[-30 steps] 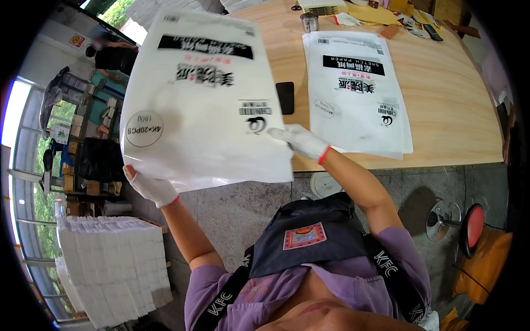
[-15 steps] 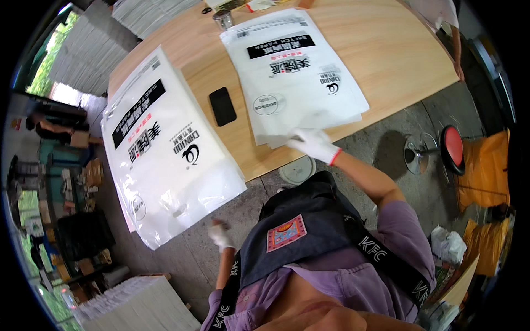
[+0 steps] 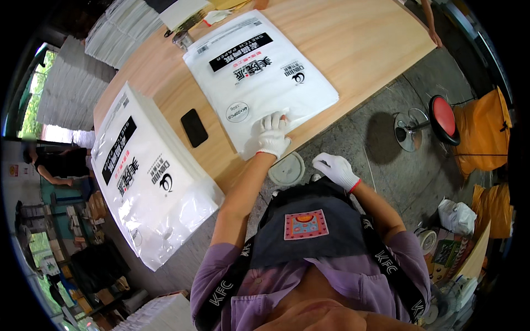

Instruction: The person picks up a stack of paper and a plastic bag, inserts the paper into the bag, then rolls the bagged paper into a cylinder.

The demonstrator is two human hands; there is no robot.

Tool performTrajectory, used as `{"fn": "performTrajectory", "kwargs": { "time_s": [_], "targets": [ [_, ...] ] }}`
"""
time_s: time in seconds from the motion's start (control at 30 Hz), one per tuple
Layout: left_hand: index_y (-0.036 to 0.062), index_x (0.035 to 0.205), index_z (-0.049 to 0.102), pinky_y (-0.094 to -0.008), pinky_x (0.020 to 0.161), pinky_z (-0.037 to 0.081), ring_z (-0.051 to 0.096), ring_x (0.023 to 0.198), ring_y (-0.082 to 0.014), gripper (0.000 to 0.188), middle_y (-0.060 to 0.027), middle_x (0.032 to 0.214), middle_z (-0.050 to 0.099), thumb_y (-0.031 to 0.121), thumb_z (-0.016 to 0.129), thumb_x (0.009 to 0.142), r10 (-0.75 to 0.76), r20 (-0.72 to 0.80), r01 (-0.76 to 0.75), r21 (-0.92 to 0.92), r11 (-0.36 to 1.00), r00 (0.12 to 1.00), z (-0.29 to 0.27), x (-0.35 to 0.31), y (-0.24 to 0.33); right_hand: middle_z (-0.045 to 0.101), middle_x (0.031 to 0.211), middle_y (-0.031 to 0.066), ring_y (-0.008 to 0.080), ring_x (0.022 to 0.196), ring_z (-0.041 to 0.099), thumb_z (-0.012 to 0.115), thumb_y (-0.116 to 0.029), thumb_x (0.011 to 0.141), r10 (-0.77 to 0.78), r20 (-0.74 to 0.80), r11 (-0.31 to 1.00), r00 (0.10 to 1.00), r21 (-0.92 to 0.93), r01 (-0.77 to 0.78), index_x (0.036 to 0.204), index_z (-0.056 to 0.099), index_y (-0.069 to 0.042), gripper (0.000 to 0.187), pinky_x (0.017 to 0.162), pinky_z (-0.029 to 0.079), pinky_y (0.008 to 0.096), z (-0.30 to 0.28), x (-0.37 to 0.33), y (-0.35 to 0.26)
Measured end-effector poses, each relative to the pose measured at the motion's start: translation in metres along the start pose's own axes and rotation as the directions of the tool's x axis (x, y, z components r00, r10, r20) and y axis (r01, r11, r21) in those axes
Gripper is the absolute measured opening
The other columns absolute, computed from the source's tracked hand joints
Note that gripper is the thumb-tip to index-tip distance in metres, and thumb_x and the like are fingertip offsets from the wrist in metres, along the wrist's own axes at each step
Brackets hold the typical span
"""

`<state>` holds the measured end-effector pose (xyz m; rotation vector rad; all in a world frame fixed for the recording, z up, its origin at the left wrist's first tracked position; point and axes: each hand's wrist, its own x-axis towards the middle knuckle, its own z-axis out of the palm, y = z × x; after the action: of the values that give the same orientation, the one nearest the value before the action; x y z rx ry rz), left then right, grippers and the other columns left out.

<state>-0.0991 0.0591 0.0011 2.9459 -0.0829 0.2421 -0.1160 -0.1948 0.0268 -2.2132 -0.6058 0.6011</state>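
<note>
A stack of clear plastic sketch-paper bags (image 3: 248, 83) with black and red print lies on the table. My left hand (image 3: 273, 138), in a white glove, rests on the near end of the top bag, fingers spread over the plastic. One fingertip shows bare. My right hand (image 3: 338, 172), also gloved in white with a red cuff edge, is off the table's near edge, to the right of the left hand. Its fingers are loosely curved, apart from the thumb, and I see nothing in them. To the left lies a thicker pile of filled bags (image 3: 149, 176), overhanging the table's edge.
A black phone (image 3: 194, 128) lies between the stacks on the wooden table (image 3: 353, 49). Farther back stands a metal cup (image 3: 182, 39). A red stool (image 3: 444, 120) is at right, and a round lid-like object (image 3: 287, 170) below the table edge. Another person (image 3: 58, 168) is far left.
My left hand has come up from beside the left pile onto the bag stack. My right hand has left the stack's near edge and drawn back toward me. The top bag lies straighter.
</note>
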Motion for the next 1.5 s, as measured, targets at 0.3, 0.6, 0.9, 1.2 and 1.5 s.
{"fn": "performTrajectory", "kwargs": {
  "time_s": [0.3, 0.6, 0.9, 1.2, 1.5],
  "targets": [
    [0.0094, 0.114, 0.054, -0.0470, 0.078, 0.051, 0.063, 0.088, -0.0343, 0.042, -0.0148, 0.102, 0.059, 0.019, 0.069, 0.075, -0.195, 0.275, 0.126, 0.251, 0.960, 0.941, 0.013, 0.065, 0.011, 0.069, 0.088, 0.0148, 0.0315, 0.086, 0.067, 0.059, -0.033, 0.089, 0.178, -0.085, 0.974, 0.980, 0.155, -0.163, 0.103, 0.067, -0.013, 0.026, 0.075, 0.052, 0.0399, -0.050, -0.039, 0.089],
    [0.0033, 0.114, 0.057, -0.0456, 0.081, 0.049, 0.063, 0.092, -0.0385, 0.037, -0.0244, 0.098, 0.066, 0.029, 0.056, 0.088, -0.120, 0.703, 0.201, -0.033, 0.979, 0.701, -0.056, 0.071, 0.019, 0.069, 0.089, 0.0147, 0.0320, 0.085, 0.067, 0.059, -0.035, 0.090, 0.192, -0.050, 0.967, 0.980, 0.178, -0.180, 0.102, 0.067, -0.013, 0.026, 0.074, 0.052, 0.0388, -0.090, -0.051, 0.118],
    [0.0030, 0.122, 0.054, -0.0416, 0.089, 0.045, 0.059, 0.103, -0.0334, 0.049, -0.0161, 0.122, 0.059, 0.036, 0.058, 0.086, -0.158, 0.537, 0.232, -0.073, 0.970, 0.828, -0.130, 0.109, -0.023, 0.069, 0.090, 0.0142, 0.0309, 0.087, 0.067, 0.060, -0.032, 0.090, 0.200, -0.068, 0.971, 0.978, 0.149, -0.188, 0.101, 0.067, -0.012, 0.024, 0.076, 0.052, 0.0376, -0.084, -0.054, 0.123],
    [0.0064, 0.123, 0.051, -0.0471, 0.094, 0.047, 0.058, 0.107, -0.0339, 0.052, -0.0174, 0.107, 0.059, 0.026, 0.068, 0.078, -0.104, 0.380, 0.025, 0.208, 0.978, 0.919, -0.037, 0.019, 0.031, 0.069, 0.092, 0.0127, 0.0311, 0.087, 0.067, 0.059, -0.032, 0.090, 0.175, -0.095, 0.984, 0.980, 0.049, -0.172, 0.099, 0.068, -0.011, 0.024, 0.077, 0.052, 0.0388, -0.069, -0.062, 0.110],
    [0.0086, 0.110, 0.062, -0.0440, 0.090, 0.045, 0.059, 0.102, -0.0359, 0.034, -0.0219, 0.108, 0.063, 0.027, 0.055, 0.082, -0.242, 0.577, 0.398, -0.160, 0.903, 0.780, -0.088, 0.090, -0.047, 0.069, 0.088, 0.0145, 0.0315, 0.084, 0.067, 0.059, -0.032, 0.090, 0.135, -0.093, 0.991, 0.986, 0.017, -0.134, 0.099, 0.067, -0.011, 0.024, 0.074, 0.052, 0.0389, -0.065, -0.048, 0.080]
  ]
}}
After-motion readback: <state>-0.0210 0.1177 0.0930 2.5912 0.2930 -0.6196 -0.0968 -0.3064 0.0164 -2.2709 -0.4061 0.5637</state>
